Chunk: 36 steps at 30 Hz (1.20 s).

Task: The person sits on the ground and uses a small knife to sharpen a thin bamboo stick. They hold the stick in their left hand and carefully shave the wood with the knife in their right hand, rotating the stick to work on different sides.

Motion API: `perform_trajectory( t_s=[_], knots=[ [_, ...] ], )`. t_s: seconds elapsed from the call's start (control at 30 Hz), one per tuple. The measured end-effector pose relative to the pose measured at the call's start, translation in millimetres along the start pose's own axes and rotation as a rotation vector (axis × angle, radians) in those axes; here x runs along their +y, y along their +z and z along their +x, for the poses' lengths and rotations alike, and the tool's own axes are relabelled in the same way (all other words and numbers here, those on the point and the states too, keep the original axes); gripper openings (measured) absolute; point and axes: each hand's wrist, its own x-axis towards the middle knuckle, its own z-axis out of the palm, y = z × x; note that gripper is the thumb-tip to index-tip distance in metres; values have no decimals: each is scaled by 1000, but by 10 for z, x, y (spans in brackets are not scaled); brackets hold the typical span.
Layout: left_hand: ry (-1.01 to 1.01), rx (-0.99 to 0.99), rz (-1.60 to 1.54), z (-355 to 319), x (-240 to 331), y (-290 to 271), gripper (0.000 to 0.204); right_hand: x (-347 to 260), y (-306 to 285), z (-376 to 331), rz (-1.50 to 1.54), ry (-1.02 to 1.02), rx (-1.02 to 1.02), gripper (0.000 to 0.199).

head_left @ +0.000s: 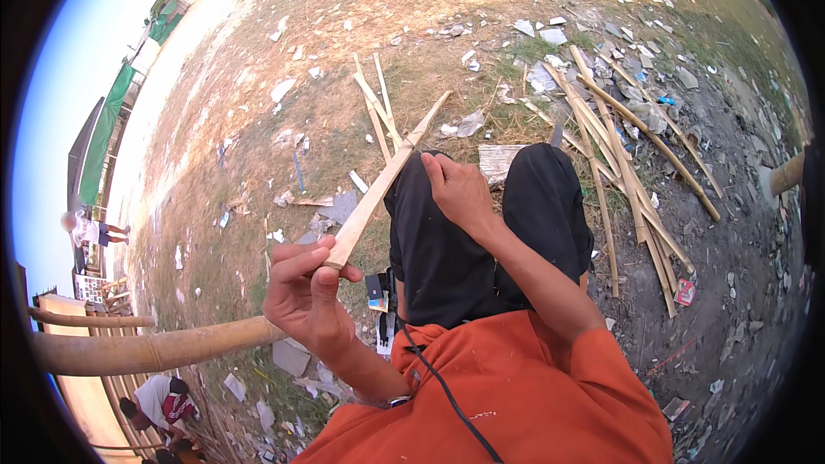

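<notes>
My left hand [311, 292] pinches the near end of a flat, pale bamboo strip [371, 210] between thumb and fingers. The strip slants up and away to the right, past my left knee, with a darker node towards its far end. My right hand [461, 195] is closed over my left knee, close to the strip but apart from it. What its curled fingers hold, if anything, is hidden. Beyond my right knee a narrow grey piece like a blade [557, 135] sticks up; its lower part is hidden.
Split bamboo strips [632, 185] lie piled on the right, with a few more strips [378, 112] ahead. A thick bamboo pole [163, 349] runs in at left. Litter covers the ground. One person [86, 230] is far left; another [161, 404] bends at lower left.
</notes>
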Motion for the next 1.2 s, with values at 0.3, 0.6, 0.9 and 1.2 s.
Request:
perform_trajectory(
  t_s=[0.3, 0.6, 0.9, 1.2],
  knots=[
    [-24, 37, -63, 36, 12, -9, 23, 564, 175, 393, -421, 56, 21, 46],
    [-21, 44, -94, 2, -24, 4, 27, -67, -680, 158, 97, 176, -136, 47],
    [-33, 39, -33, -35, 33, 36, 28, -1221, -978, -576, 481, -165, -362, 35],
    [-64, 68, -128, -73, 51, 56, 20, -1172, -722, -692, 540, -197, -281, 34]
  ],
)
